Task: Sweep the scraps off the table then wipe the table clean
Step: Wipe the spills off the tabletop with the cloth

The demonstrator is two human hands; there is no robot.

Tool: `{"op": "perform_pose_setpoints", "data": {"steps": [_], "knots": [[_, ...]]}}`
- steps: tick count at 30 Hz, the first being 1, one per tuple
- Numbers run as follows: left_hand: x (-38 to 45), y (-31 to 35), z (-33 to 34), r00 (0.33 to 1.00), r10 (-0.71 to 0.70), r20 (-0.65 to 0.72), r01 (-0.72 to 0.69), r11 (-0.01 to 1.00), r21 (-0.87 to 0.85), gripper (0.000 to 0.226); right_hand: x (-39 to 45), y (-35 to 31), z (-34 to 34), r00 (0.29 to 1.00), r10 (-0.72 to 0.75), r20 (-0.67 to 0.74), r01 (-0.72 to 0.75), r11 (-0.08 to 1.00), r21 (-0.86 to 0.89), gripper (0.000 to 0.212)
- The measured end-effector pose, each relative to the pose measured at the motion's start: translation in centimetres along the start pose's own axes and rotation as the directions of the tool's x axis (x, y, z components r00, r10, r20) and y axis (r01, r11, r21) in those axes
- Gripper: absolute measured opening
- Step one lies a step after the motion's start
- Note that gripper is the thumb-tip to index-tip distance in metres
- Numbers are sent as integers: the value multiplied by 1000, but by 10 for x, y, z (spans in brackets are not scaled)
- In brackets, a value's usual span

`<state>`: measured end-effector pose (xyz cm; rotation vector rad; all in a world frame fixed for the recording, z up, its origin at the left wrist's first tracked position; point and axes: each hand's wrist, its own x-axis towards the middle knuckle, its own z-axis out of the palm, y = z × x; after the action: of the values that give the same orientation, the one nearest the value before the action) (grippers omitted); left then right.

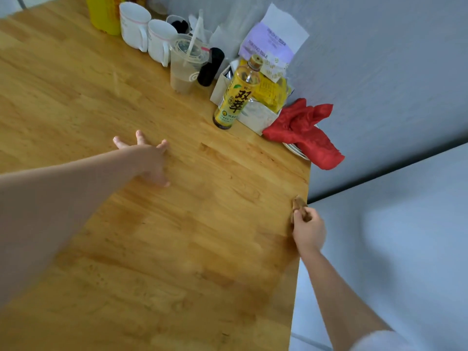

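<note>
While the left hand (149, 160) lies spread on the wooden table (157, 249), the right hand (309, 230) pinches brown scraps (298, 204) at the table's right edge.

Left-hand fingers are straight and splayed, flat on the wood mid-table, well apart from the scraps; right-hand fingers curl round the brown bits, which sit just at the rim. At the far side stand a yellow tea bottle (236, 97), a plastic cup (186, 64) with a straw, two white mugs (147, 31) and a tissue pack (271, 44); a red cloth (306, 133) lies at the far right corner, overhanging the edge.
</note>
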<state>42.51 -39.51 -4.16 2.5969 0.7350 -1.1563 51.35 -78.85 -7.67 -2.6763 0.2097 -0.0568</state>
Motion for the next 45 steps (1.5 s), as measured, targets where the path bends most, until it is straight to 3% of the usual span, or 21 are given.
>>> {"op": "perform_pose_setpoints", "data": {"steps": [2,4,8,9,13,16,18,20,23,24,29,33,35,37,38,39,40,41,43,44,45], "knots": [[-5,0,-2,1000,-10,-8,10,1000,3,119,-20,-6,12,997,-55,-49,56,998,11,25],[-11,4,-1,999,-17,-36,17,1000,-8,114,-86,-6,21,937,-342,73,341,940,25,30],[-43,22,30,991,-8,-132,1,999,-48,96,-181,49,3,491,-745,451,730,635,254,13],[-50,25,41,993,17,-118,-23,999,-46,99,-165,56,-7,475,-740,475,711,642,289,14],[-71,27,66,998,49,-44,-51,997,-56,114,-40,28,-13,869,-405,285,408,911,50,16],[-76,30,61,998,49,-40,-52,996,-74,116,-7,-10,4,970,-210,126,204,977,55,20],[-79,30,60,998,52,-35,-55,995,-87,115,-43,-8,14,972,-210,102,208,978,31,20],[-80,29,62,998,56,-42,-59,993,-99,115,-113,16,8,887,-414,202,417,908,29,20],[-81,29,60,998,54,-40,-58,993,-102,116,-178,68,-18,542,-662,518,702,695,155,29],[-81,30,60,998,55,-39,-59,993,-101,116,-165,79,-26,487,-688,538,721,665,196,29],[-84,32,60,998,59,-34,-62,995,-83,114,-30,40,-21,901,-342,268,350,937,19,14],[-86,32,58,999,47,-22,-49,997,-64,114,-41,-17,10,966,-205,161,204,979,20,22],[-87,33,58,998,52,-23,-54,995,-80,114,-104,-21,22,830,-436,349,451,891,41,25],[-88,30,58,998,61,-34,-64,994,-92,114,-184,-12,21,461,-701,544,686,671,283,27],[-88,28,58,997,67,-36,-70,993,-94,114,-207,-6,17,239,-753,613,716,563,412,28],[-88,28,58,997,72,-33,-75,993,-95,114,-207,-3,15,107,-772,627,714,498,492,29],[-86,27,59,997,73,-33,-76,992,-98,114,-191,-6,15,105,-762,639,702,512,495,29],[-85,28,59,997,67,-34,-70,992,-101,113,-165,-12,16,229,-728,646,699,585,412,29],[-81,26,60,998,58,-28,-61,992,-111,115,-108,-35,19,683,-543,488,539,826,166,24],[-78,25,61,998,60,-21,-62,992,-109,116,-84,-46,20,885,-327,331,306,945,115,25],[-75,25,62,998,59,-14,-60,993,-101,117,-71,-56,25,978,-67,197,41,990,135,27]]}}
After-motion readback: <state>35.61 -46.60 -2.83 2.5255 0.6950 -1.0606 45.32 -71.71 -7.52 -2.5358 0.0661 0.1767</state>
